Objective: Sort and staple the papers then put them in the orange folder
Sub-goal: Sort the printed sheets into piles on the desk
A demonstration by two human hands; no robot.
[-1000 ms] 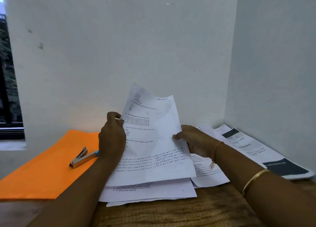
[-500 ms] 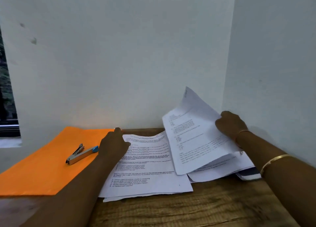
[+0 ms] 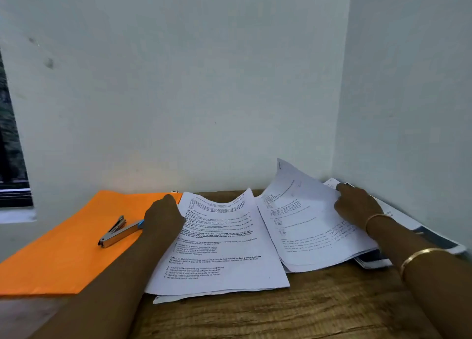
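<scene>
A stack of printed papers (image 3: 222, 251) lies on the wooden table (image 3: 281, 313) in the middle. My left hand (image 3: 163, 217) rests on its left edge, fingers curled down; whether it grips the sheets is hidden. My right hand (image 3: 357, 207) holds a printed sheet (image 3: 306, 221) by its right edge, low over a second pile at the right. The orange folder (image 3: 63, 249) lies flat at the left. A metal stapler (image 3: 117, 232) with a blue end sits on the folder, just left of my left hand.
White walls close in behind and at the right, forming a corner. More printed pages with dark blocks (image 3: 434, 239) lie along the right wall under my right forearm. A window edge (image 3: 12, 185) shows at the far left.
The sheet I held up with both hands went to the right with my right hand and now comes down on the right pile. My left hand dropped onto the middle stack.
</scene>
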